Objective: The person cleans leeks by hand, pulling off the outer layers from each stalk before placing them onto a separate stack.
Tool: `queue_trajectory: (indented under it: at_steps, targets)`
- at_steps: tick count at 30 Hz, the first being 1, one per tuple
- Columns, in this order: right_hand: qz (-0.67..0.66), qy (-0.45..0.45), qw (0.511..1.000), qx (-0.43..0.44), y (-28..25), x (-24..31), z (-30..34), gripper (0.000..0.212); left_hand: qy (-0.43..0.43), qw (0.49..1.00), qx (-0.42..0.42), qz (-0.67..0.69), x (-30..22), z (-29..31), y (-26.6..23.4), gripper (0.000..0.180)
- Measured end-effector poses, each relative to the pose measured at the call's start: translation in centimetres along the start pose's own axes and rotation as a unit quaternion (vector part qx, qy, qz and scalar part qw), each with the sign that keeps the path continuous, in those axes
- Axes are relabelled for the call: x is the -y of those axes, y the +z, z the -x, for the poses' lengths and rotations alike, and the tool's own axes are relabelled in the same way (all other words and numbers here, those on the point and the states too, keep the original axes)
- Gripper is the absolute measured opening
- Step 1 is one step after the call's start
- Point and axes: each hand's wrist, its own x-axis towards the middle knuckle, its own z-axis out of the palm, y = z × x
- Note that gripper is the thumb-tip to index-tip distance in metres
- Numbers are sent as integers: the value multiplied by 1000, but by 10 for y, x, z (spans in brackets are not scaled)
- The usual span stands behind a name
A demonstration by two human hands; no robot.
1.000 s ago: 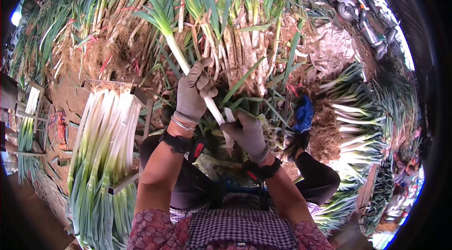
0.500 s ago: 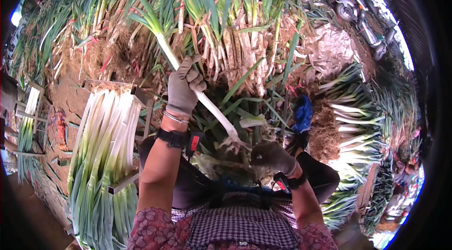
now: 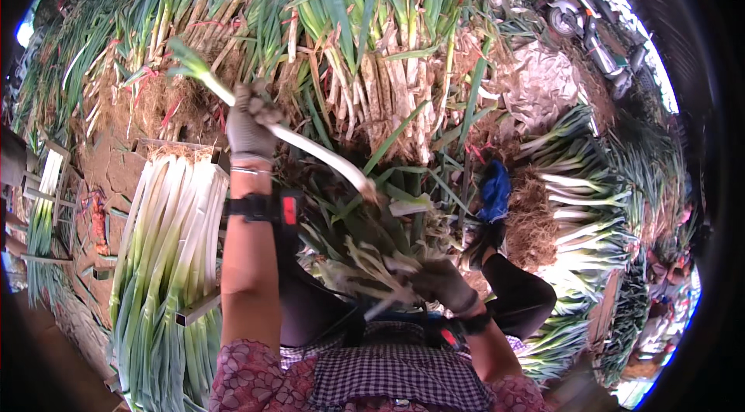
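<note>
While left hand point(image 3: 250, 126) grips peeled leek point(image 3: 310, 150), right hand point(image 3: 441, 282) clutches stripped leaves point(image 3: 365, 253).

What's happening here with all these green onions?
A seated person in grey work gloves is handling leeks. The left hand grips one long leek and holds it up. The right hand is down at the lap among loose trimmed leaves. A stack of cleaned leeks lies on the left, and an untrimmed heap lies ahead.

Two gloved hands, left point(image 3: 250, 126) and right point(image 3: 440, 282), were visible, with one peeled leek point(image 3: 310, 150), one blue shoe point(image 3: 494, 191), two parked scooters point(image 3: 591, 39) and uncountable leeks in heaps point(image 3: 372, 47).
</note>
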Motion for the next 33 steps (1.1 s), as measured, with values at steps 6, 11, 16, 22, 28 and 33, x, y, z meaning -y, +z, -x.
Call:
queue_trajectory:
  at_steps: [6, 11, 16, 22, 28, 33]
  targets:
    - [343, -149, 904, -205, -24, -16, -25, 48, -15, 1000, 12, 20, 12, 6, 4, 34]
    - [292, -128, 937, -143, 35, 63, -108, 43, -70, 993, 43, 79, 36, 28, 16, 35]
    - [322, -48, 942, -80, -18, -57, -119, 30, 36, 988, -14, -152, 20, 51, 57, 36]
    - [288, -80, 880, -370, -115, -76, -213, 45, 89, 968, -7, -234, 26, 60, 59, 27]
    - [366, 16, 874, -320, -213, -147, -287, 55, 22, 966, -11, -258, 63, 48, 91, 20]
    - [112, -49, 977, -176, -129, -20, -244, 55, 34, 944, -76, -319, 42, 59, 78, 22]
